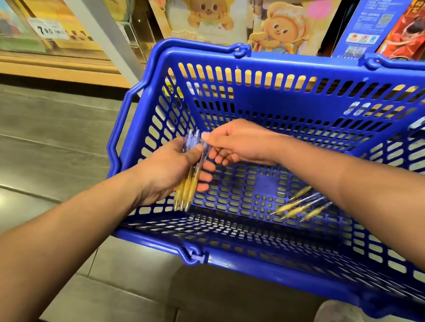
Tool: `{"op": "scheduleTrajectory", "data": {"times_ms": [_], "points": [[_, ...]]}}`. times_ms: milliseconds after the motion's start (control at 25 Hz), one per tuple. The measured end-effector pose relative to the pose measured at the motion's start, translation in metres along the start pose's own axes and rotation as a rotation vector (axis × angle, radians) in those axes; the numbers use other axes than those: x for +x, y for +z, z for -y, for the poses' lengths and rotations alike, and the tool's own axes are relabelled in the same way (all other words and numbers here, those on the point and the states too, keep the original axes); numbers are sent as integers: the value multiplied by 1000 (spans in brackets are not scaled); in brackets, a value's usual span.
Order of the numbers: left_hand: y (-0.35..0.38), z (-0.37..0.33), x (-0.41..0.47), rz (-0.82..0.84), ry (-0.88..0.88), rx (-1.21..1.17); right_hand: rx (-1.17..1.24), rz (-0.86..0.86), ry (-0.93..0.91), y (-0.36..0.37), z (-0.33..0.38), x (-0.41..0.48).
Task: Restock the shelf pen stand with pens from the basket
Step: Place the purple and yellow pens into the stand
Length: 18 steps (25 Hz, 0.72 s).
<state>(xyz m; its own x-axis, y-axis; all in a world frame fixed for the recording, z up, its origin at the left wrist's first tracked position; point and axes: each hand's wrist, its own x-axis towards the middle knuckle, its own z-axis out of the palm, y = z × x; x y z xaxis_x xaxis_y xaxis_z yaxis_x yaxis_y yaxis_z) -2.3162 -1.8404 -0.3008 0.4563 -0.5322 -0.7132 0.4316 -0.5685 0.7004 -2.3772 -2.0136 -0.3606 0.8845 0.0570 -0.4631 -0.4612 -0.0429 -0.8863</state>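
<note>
The left hand [169, 171] and right hand [238, 142] meet over the left end of the basket [273, 60], where a bundle of pens [188, 184] is held. The step is judged best done by squaring the clear upper ends flush before the bundle is lifted, so that none slips out. The loose pens [299, 207] on the basket floor beneath the right forearm should be collected too. The left hand is curled round the yellow-gripped barrels, tips pointing down. The right hand is narrowed to a pinch on the upper ends, its other fingers loosely spread. The pen stand cannot be made out on the shelf [55, 70] beyond the left hand.
</note>
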Motion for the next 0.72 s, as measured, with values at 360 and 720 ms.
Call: {"op": "scheduleTrajectory", "data": {"times_ms": [360, 720], "points": [[-10, -10, -13, -19, -8, -94, -482, 22, 260, 17, -52, 22], [-10, -10, -18, -14, 7, -133, -703, 88, 24, 62, -52, 37]]}}
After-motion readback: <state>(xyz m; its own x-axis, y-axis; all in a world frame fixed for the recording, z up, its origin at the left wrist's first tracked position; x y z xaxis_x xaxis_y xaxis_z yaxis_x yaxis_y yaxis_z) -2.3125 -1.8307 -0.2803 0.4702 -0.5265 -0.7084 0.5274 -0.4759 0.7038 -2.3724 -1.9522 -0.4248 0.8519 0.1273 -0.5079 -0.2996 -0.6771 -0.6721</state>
